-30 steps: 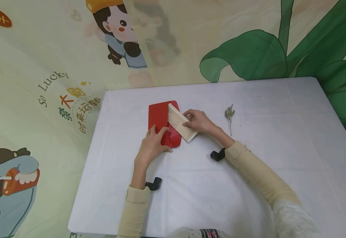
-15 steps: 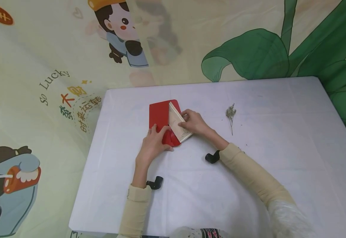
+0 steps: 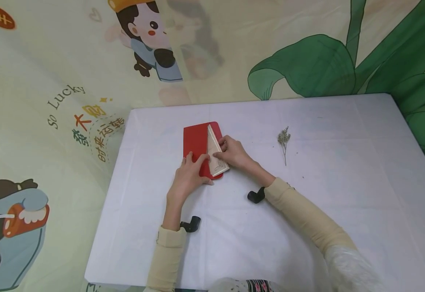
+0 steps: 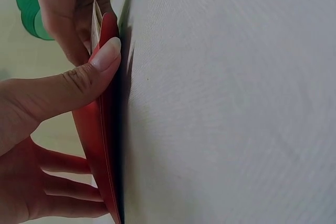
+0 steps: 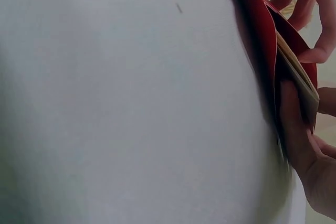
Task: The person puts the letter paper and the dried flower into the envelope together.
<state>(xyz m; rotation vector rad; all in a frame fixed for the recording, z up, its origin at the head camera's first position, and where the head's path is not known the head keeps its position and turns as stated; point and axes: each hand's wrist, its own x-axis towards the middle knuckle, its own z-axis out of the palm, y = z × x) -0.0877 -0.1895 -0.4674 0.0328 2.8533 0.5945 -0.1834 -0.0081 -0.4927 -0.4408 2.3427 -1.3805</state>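
A red envelope (image 3: 195,140) lies on the white table, its flap side toward the right. My left hand (image 3: 186,176) holds it down, with the thumb (image 4: 79,85) at its lower edge and the fingers spread over its face. A cream folded card (image 3: 217,165) with line drawings sits at a slant, partly inside the envelope's mouth. My right hand (image 3: 234,153) pinches the card's right edge. In the right wrist view, the envelope's mouth (image 5: 270,30) gapes around the card (image 5: 302,72), and the right thumb (image 5: 291,103) is beneath the card.
A small dried flower sprig (image 3: 283,138) lies on the white-covered table (image 3: 344,162) to the right of the hands. Printed fabric (image 3: 212,48) hangs behind and to the left of the table. Black wrist cameras (image 3: 190,224) sit at both wrists.
My right hand has moved left with the card, which now stands more upright and deeper in the envelope's mouth. My left hand stays in place on the envelope.
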